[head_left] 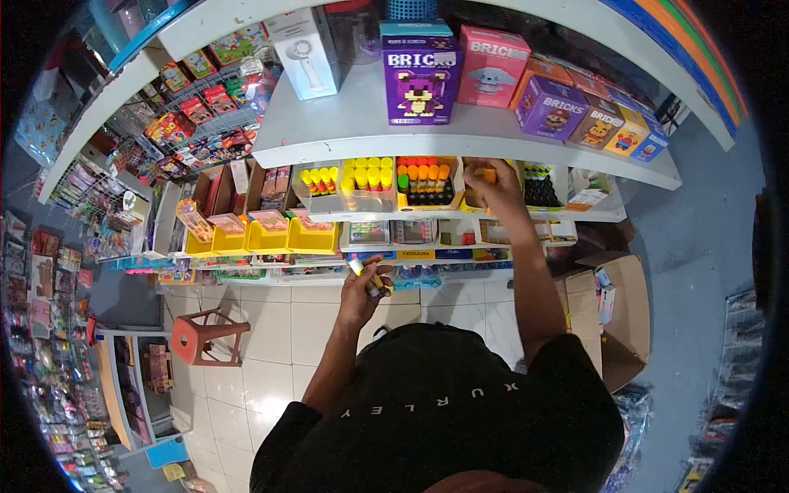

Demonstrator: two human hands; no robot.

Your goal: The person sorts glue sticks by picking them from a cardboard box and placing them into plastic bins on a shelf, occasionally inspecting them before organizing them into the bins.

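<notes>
My left hand (364, 289), low in front of the shelves, is closed around small tubes that look like glue sticks (356, 267), one with a white end and a dark body. My right hand (496, 195) reaches into a box (470, 200) on the upper row, fingers bent around an orange-topped glue stick (490, 176); its lower part is hidden. Left of that hand stands a yellow box (427, 205) of orange-capped and green-capped tubes. Farther left, a clear bin (368, 203) contains yellow-capped tubes. To the right is a box (541, 202) of dark tubes.
Above the hands juts a grey shelf (345, 135) carrying brick-toy boxes (419, 82) and a fan box (306, 56). Yellow trays (312, 238) line the lower row. A red stool (197, 338) stands on the left, an opened cardboard carton (625, 320) on the right.
</notes>
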